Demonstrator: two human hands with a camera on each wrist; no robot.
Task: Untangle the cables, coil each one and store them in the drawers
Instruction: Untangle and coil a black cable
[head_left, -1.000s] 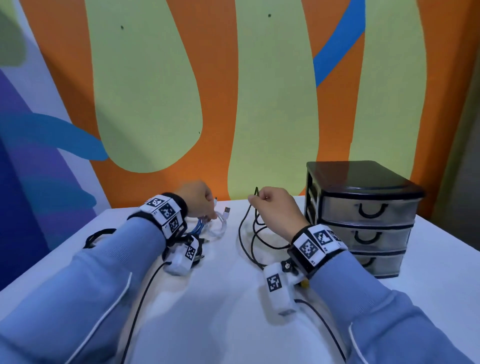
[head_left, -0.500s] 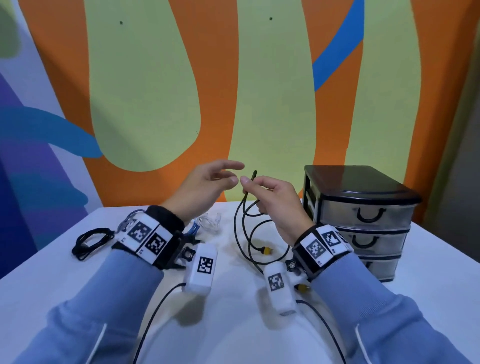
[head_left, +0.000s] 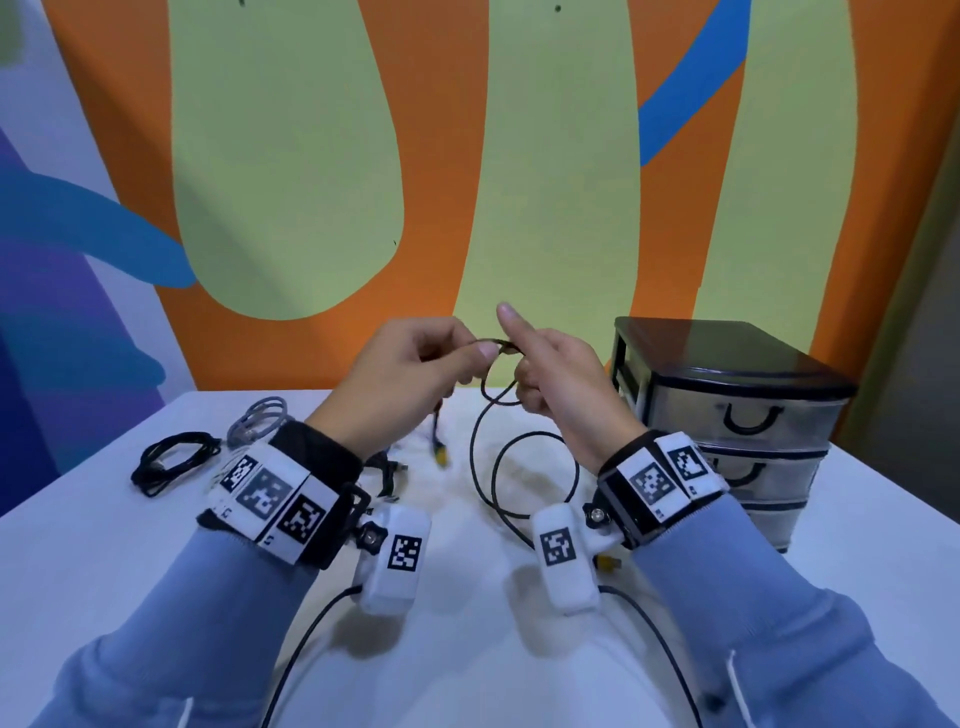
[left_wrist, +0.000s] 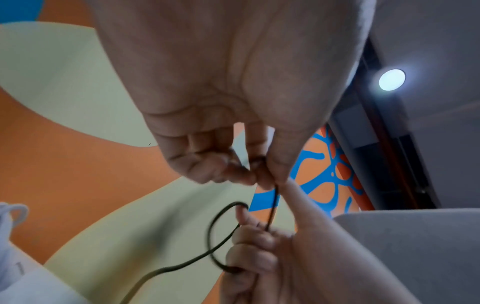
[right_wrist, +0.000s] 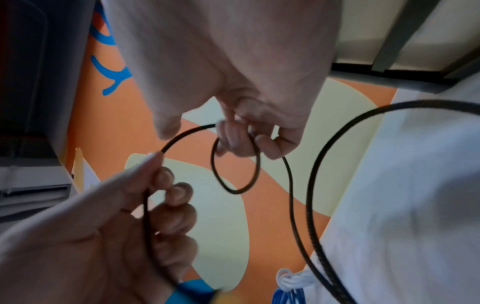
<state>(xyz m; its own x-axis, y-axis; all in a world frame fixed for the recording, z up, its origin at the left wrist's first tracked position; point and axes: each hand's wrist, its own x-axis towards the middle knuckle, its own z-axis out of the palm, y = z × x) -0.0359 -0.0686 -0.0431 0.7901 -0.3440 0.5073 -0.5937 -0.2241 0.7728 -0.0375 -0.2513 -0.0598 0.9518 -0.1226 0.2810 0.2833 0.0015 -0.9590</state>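
Observation:
Above the white table (head_left: 104, 561), both hands hold a thin black cable (head_left: 500, 343). My left hand (head_left: 480, 353) pinches it between thumb and forefinger, and a yellow-tipped plug (head_left: 441, 457) dangles below that hand. My right hand (head_left: 524, 376) grips the cable in its curled lower fingers, index finger pointing up. A small loop (right_wrist: 233, 170) hangs from the right hand's fingers (right_wrist: 233, 137). The rest of the black cable trails in wide loops (head_left: 519, 467) to the table. The left wrist view shows the left fingertips (left_wrist: 259, 172) pinching the strand above the right hand (left_wrist: 259, 257).
A three-drawer unit (head_left: 727, 415) with all drawers closed stands at the right. A coiled black cable (head_left: 171, 462) and a grey cable (head_left: 260, 421) lie at the far left. A blue cable bundle (right_wrist: 288, 294) lies under the left wrist. A second yellow plug (head_left: 608, 563) sits by the right wrist.
My left hand left the cable pile on the table, rose and took hold of the black cable beside the right hand. The right hand lifted the cable higher and raised its index finger.

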